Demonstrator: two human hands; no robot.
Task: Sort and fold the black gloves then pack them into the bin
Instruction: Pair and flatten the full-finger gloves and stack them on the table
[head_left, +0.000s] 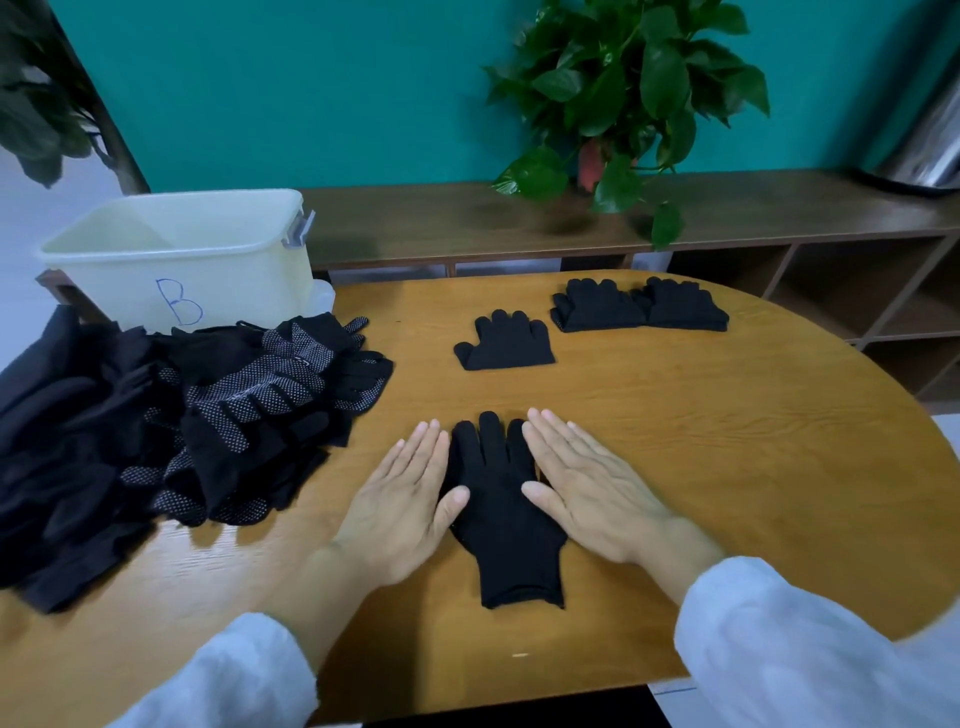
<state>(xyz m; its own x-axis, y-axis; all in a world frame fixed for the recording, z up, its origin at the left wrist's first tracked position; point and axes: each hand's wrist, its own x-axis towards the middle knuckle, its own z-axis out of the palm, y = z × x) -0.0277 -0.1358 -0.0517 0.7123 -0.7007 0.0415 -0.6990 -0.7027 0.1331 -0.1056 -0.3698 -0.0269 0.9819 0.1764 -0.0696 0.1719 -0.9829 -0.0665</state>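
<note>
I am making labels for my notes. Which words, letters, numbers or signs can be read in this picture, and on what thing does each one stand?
"B": one blue handwritten letter on the front wall of the pale plastic bin.
No other text can be read; the gloves, table and shelf show none.

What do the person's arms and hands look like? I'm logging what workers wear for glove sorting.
Both hands, left hand and right hand, are bare: no gloves, rings or watch visible. Each forearm is covered by a loose white sleeve that ends at the wrist, plain and without markings.
</note>
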